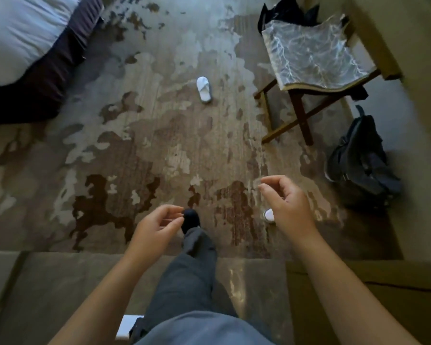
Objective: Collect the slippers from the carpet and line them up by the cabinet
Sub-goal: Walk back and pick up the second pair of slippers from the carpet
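Note:
A white slipper (204, 89) lies on the patterned carpet (159, 145) well ahead of me, toe pointing away. A second white slipper (268, 215) shows only its tip, mostly hidden under my right hand (288, 204). My left hand (157, 226) hovers lower and closer to my body, above my dark-socked foot (190, 219). Both hands are empty with fingers loosely curled and apart, held above the floor. No cabinet is clearly in view.
A bed with white bedding (18, 38) fills the upper left. A folding luggage rack (311, 63) with a shiny top stands at upper right, a dark bag behind it. A dark backpack (358, 160) leans on the floor at right.

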The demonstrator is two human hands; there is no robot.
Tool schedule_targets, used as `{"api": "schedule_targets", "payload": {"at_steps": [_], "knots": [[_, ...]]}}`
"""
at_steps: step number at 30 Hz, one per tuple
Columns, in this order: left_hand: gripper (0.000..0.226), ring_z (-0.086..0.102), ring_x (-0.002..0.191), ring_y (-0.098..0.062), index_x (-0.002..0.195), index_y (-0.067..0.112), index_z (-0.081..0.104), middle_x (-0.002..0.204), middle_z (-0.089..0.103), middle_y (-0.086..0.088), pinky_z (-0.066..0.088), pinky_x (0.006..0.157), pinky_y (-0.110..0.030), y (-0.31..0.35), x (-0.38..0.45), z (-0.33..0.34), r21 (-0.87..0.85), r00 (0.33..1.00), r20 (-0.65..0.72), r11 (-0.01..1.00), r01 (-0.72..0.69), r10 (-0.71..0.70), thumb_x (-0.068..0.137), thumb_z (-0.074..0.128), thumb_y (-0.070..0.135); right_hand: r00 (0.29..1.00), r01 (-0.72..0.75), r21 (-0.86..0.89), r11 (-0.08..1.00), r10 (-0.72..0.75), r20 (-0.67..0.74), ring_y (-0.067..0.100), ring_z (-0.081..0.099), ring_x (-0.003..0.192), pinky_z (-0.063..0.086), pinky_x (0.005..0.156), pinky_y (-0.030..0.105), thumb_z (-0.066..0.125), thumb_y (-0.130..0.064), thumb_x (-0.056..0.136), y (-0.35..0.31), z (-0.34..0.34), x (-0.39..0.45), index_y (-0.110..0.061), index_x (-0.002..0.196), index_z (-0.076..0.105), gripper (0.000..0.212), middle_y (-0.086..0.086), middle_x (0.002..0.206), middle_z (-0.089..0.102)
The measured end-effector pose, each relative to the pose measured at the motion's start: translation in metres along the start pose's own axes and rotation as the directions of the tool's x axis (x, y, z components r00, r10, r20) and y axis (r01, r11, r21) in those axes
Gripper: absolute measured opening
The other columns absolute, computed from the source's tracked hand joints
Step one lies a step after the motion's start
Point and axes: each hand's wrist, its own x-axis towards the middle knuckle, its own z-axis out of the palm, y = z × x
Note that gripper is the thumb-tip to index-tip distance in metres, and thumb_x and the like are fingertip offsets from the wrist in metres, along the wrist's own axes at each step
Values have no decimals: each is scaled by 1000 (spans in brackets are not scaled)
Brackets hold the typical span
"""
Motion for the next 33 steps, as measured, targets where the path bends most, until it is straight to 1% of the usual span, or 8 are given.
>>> {"api": "schedule_targets", "payload": {"at_steps": [6, 13, 16, 19, 24, 29, 31, 33], "knots": [[15, 56, 82, -8, 98, 18, 59, 87, 59, 11, 43, 67, -15, 44, 175, -48, -17, 999, 16, 999, -43, 43, 85, 53, 14, 997, -73, -15, 997, 72, -35, 1, 57, 81, 45, 65, 3, 53, -16, 86, -20, 38, 146, -24, 89, 58, 10, -13, 83, 60], [12, 57, 80, -9, 90, 27, 57, 86, 61, 10, 46, 69, -17, 120, 350, -86, -65, 992, 27, 990, -124, 126, 85, 54, 17, 980, -195, -26, 980, 194, -41, 0, 55, 80, 43, 62, 12, 51, -16, 87, -42, 55, 270, -33, 82, 54, 18, -13, 84, 59], [16, 59, 82, -11, 85, 33, 57, 87, 63, 8, 47, 70, -18, 134, 414, -94, -101, 991, 38, 988, -120, 125, 85, 54, 17, 968, -247, -11, 969, 247, -37, 1, 54, 85, 41, 64, 15, 50, -17, 87, -39, 63, 326, -35, 84, 53, 19, -11, 88, 59], [23, 59, 82, -14, 80, 38, 55, 87, 63, 6, 47, 70, -20, 143, 485, -101, -123, 994, 9, 987, -108, 110, 84, 54, 16, 962, -271, -9, 963, 271, -33, 6, 56, 89, 42, 67, 18, 50, -17, 87, -33, 72, 400, -30, 90, 55, 13, -8, 90, 60], [21, 58, 83, -20, 82, 30, 57, 86, 63, 2, 46, 72, -25, 155, 608, -120, -92, 998, -35, 994, -57, 54, 84, 54, 9, 973, -229, 9, 973, 229, -16, 5, 56, 87, 43, 68, 18, 52, -15, 86, -38, 95, 553, -32, 83, 55, 17, -9, 87, 60], [13, 59, 84, -17, 91, 20, 58, 86, 62, 3, 45, 72, -19, 156, 701, -150, 19, 999, -16, 999, 37, -36, 84, 55, 10, 983, -181, -46, 982, 182, 19, -2, 54, 80, 43, 59, 3, 52, -17, 86, -61, 120, 683, -21, 93, 56, 10, -16, 82, 56], [13, 58, 83, -14, 93, 16, 58, 87, 62, 2, 43, 69, -15, 150, 740, -156, 58, 997, -10, 996, 74, -73, 84, 55, 9, 980, -195, -70, 978, 197, 17, -1, 53, 80, 42, 60, 5, 52, -18, 86, -60, 132, 727, -20, 96, 57, 11, -16, 82, 56], [13, 57, 82, -8, 95, 14, 59, 91, 62, -1, 42, 67, -15, 140, 784, -157, 77, 993, 8, 990, 116, -117, 84, 55, 9, 971, -236, -88, 968, 237, 1, 5, 55, 82, 42, 68, 13, 53, -19, 86, -50, 145, 767, -19, 98, 58, 13, -13, 83, 56]]}}
